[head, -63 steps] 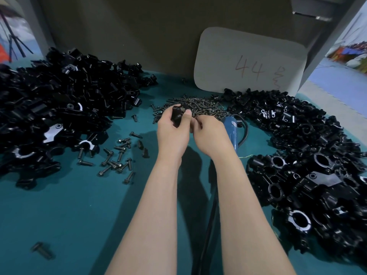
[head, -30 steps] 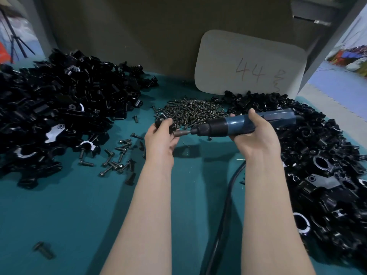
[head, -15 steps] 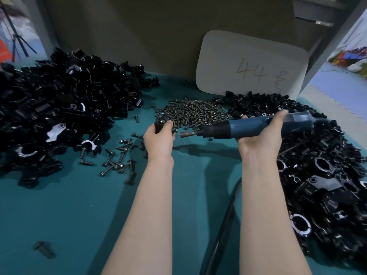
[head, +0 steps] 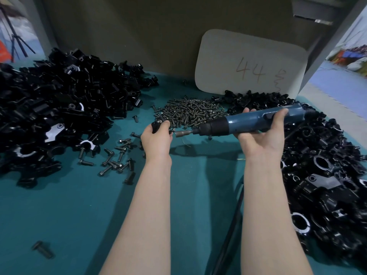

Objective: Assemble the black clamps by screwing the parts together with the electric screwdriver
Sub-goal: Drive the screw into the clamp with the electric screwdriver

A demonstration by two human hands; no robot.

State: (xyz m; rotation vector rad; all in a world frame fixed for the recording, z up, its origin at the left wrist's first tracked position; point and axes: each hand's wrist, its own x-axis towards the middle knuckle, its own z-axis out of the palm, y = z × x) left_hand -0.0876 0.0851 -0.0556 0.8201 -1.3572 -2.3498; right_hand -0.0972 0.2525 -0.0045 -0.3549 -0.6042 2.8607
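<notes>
- The counter (head: 59,215) is covered with a teal cloth, matte and felt-like.
- The electric screwdriver (head: 258,122) has a long round body of blue plastic, a black ribbed collar and a thin metal socket tip (head: 181,133). It lies almost level, with the tip pointing to the left.
- The right hand (head: 262,137) holds the screwdriver from below, palm up, with thumb and fingers wrapped over the blue body.
- The left hand (head: 156,136) grips a small black clamp (head: 156,124) at its fingertips. The hand covers most of the clamp, so its shape is hard to make out.
- The two hands are apart, above the middle of the counter. The metal tip is just beside the left hand, and I cannot tell if it touches the clamp.
- Behind the hands lies a heap of screws (head: 192,114), dark and a little shiny.
- The left pile (head: 59,108) of black clamp parts is angular, and some parts have half-round cut-outs. The right pile (head: 327,175) has ring-shaped pieces and is cut off at the edge of the view.
- Loose bolts (head: 117,155) lie scattered near the left pile.
- A black cable (head: 228,235) runs beside the right forearm, partly hidden by it.
- A pale card (head: 250,62) with rounded corners stands at the back, with "44" written by hand. The mark beside the number is unreadable.
</notes>
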